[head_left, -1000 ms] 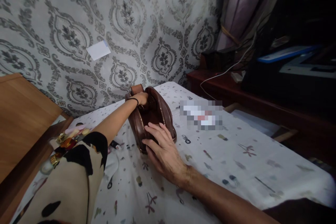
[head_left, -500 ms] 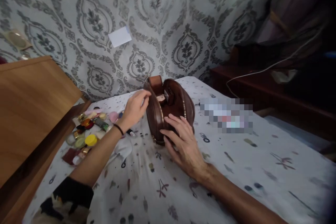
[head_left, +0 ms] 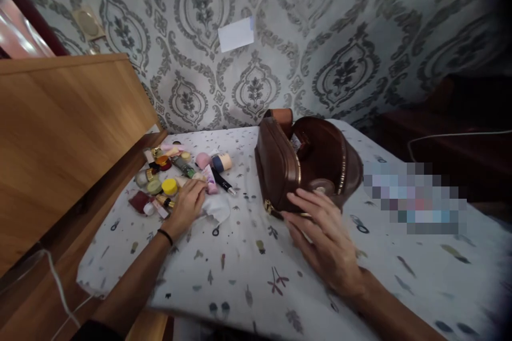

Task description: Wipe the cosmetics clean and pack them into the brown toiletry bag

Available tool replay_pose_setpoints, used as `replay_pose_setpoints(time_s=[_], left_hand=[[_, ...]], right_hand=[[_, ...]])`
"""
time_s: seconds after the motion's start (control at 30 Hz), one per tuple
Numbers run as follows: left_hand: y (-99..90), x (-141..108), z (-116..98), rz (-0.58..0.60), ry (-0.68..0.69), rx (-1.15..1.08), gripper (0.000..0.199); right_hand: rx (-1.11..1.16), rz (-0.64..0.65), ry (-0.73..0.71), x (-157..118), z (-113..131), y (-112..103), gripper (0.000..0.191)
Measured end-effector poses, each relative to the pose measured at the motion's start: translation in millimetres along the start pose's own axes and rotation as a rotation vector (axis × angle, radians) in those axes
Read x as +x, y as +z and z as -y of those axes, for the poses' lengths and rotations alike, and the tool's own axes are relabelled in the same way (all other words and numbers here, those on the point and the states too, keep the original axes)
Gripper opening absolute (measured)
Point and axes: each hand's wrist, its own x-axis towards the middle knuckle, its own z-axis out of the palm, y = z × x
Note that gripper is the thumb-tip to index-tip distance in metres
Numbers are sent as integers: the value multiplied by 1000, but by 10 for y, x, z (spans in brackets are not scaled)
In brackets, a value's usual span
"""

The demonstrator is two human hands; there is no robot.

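Note:
A brown leather bag (head_left: 276,165) stands unzipped on the patterned cloth, with a few small things inside its dark interior that I cannot make out fully. My right hand (head_left: 330,245) rests at the bag's near rim, fingers stretched out and slightly spread. To the left lies a pile of cosmetics, where my left hand (head_left: 186,208) reaches in with fingers curled down; what they touch is hidden. Beside those fingers are a pink-and-white tube (head_left: 210,180), a black tube (head_left: 223,182), a yellow-lidded jar (head_left: 169,187) and a green tube (head_left: 182,166).
A wooden panel (head_left: 76,133) borders the left side. Behind is a patterned wall with a white paper (head_left: 236,34) on it. A pinkish round item (head_left: 202,160) and a blue-and-cream jar (head_left: 222,162) lie at the pile's right. A blurred patch covers something right of the bag.
My left hand has moved from the bag's left side to the cosmetics pile. My right hand stays at the bag's near rim. The view has turned left.

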Motion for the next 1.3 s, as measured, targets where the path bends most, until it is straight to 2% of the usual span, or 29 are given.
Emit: replay_pose_setpoints(time_s=[0.1,0.2,0.4,0.53,0.67,0.77,0.87,0.97,1.03,1.07,1.13,1.2,1.3], left_hand=[[-94,-2,175,-58,-88,47,23],[-237,33,377,-138,-244,118,24],[-513,150,956,-217,-673,228,39],[-569,201,1303,-175,-895,192,54],[-523,194,1465,-146,-956,110,53],[-517,159,1512,-215,-949,71,51],[-596,129,1544,-323,-930,22,52],[-706,142,1506,-446,-882,-31,55],[-741,183,1381,-519,-812,-128,54],[-739,209,1279,-543,-760,-205,51],[-688,255,1002,-584,-562,-575,48],[-587,272,655,-459,-380,-793,44],[-379,211,129,-57,-191,-870,40]], right_hand=[[88,104,-82,23,109,73,17],[181,201,-99,64,206,177,13],[369,337,53,205,397,496,15],[520,351,188,240,543,788,15],[599,315,260,185,589,994,14],[612,327,308,152,562,1041,13],[612,348,370,160,534,1036,12],[616,364,390,176,521,1026,11],[613,365,404,172,518,1025,12],[611,365,417,164,517,1025,13],[603,371,467,136,515,1029,18],[609,383,541,98,513,1039,32],[656,367,623,41,505,1067,62]])
